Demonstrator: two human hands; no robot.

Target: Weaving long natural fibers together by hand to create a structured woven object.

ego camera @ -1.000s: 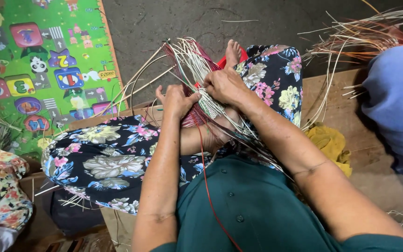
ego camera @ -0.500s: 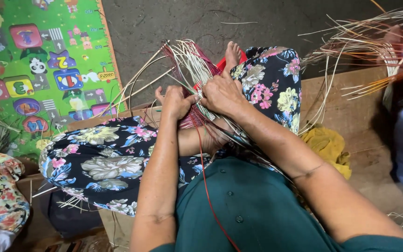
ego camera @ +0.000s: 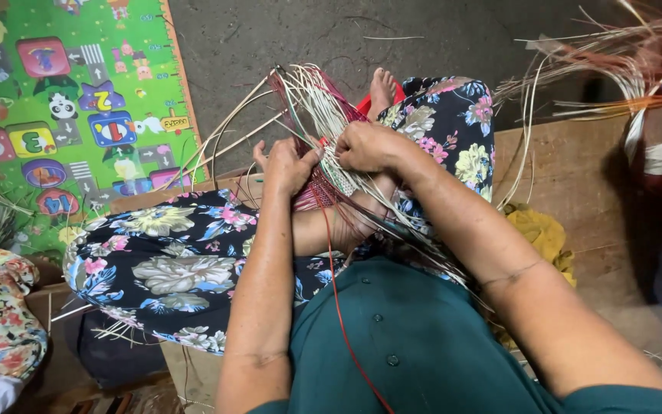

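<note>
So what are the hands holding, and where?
Both hands, left and right, grip the pale and red woven cane strips at the spot where the loose strands meet the finished weave.

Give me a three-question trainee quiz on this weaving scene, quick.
1. True or false: both hands are on the woven strips.
2. Which lies to the person's left on the floor? A) a green play mat B) a metal bucket C) a ladder
3. Fill in: a single thin ___ strand hangs from the work down over the green shirt.

Key
1. True: the left hand and the right hand both grip the bundle of pale strips over the lap.
2. A: the green play mat.
3. Red: the red strand crosses the green shirt.
</note>
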